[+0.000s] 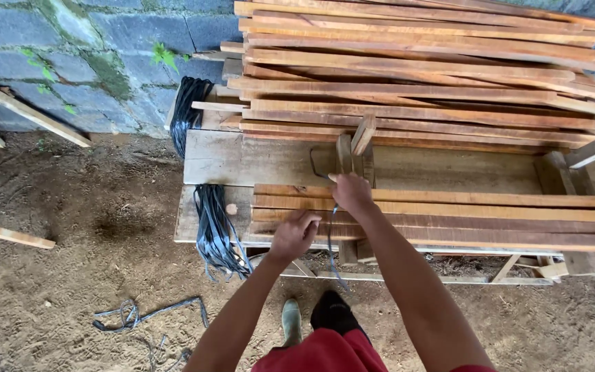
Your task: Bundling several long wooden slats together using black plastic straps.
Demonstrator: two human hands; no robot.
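My left hand (295, 234) is closed on a thin dark strap (332, 242) at the near edge of a row of wooden slats (463, 217) lying on a workbench (215, 162). My right hand (351, 191) rests on top of the same slats, pinching the strap's upper part. The strap hangs down past the bench edge between my arms. Two short upright wood pieces (354, 148) stand just behind my right hand.
A tall stack of wooden slats (421, 76) fills the back of the bench. A bundle of dark straps (213, 231) drapes over the bench's left end. Loose strap scraps (139, 317) lie on the dirt floor. A stone wall (70, 55) stands behind, with planks leaning at left.
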